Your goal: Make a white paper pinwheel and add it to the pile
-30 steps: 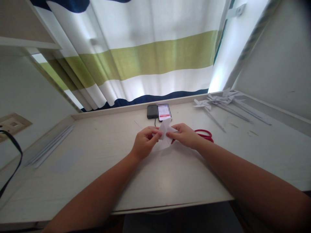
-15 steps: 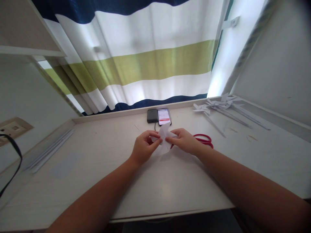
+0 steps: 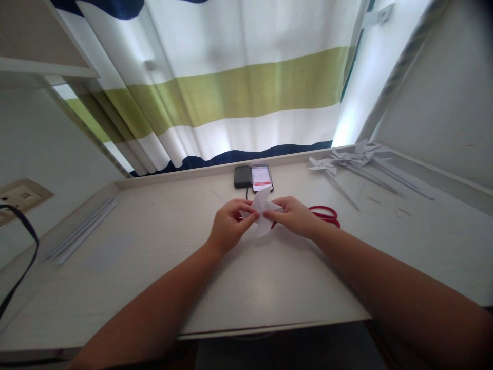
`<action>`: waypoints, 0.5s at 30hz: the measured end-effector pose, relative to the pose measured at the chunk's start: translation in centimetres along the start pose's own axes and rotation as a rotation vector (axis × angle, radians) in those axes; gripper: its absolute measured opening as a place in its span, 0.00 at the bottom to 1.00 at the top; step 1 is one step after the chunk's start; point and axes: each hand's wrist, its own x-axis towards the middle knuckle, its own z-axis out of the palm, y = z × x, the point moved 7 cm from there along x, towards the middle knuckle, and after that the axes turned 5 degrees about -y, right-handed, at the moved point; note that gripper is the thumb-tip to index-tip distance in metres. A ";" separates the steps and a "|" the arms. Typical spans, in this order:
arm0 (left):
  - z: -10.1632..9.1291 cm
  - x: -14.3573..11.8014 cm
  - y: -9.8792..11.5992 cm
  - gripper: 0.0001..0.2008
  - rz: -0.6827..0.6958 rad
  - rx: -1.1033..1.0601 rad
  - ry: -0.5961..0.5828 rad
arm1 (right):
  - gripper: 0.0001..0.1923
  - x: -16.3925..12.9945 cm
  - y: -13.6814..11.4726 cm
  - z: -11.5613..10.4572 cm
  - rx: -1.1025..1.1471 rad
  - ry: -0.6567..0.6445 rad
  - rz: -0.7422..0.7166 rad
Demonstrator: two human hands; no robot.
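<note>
A white folded paper piece (image 3: 264, 209) with pointed flaps is held just above the pale desk (image 3: 269, 277), near its middle. My left hand (image 3: 228, 226) pinches its left side with thumb and fingers. My right hand (image 3: 295, 216) pinches its right side, fingertips meeting near the paper's centre. Red-handled scissors (image 3: 325, 215) lie on the desk just behind my right wrist, partly hidden by it.
A dark power bank (image 3: 242, 177) and a phone (image 3: 261, 177) lie behind the paper near the striped curtain (image 3: 239, 92). Several finished paper pinwheels on sticks (image 3: 354, 162) lie at the back right. White paper sticks (image 3: 82, 231) lie at the left. A black strap (image 3: 21, 257) hangs at far left.
Both hands keep their hold on the paper with only small finger shifts; the view tilted down slightly and then back up.
</note>
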 end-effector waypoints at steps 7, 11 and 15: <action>0.2 -0.1 0.0 0.07 0.013 -0.016 -0.015 | 0.14 -0.1 -0.1 0.2 0.018 -0.015 0.002; 0.2 -0.1 0.2 0.07 0.032 -0.004 -0.012 | 0.13 -0.1 -0.2 0.2 0.018 -0.017 -0.001; 0.2 -0.1 0.3 0.07 0.040 0.012 -0.011 | 0.13 -0.1 -0.4 0.3 0.022 -0.025 -0.016</action>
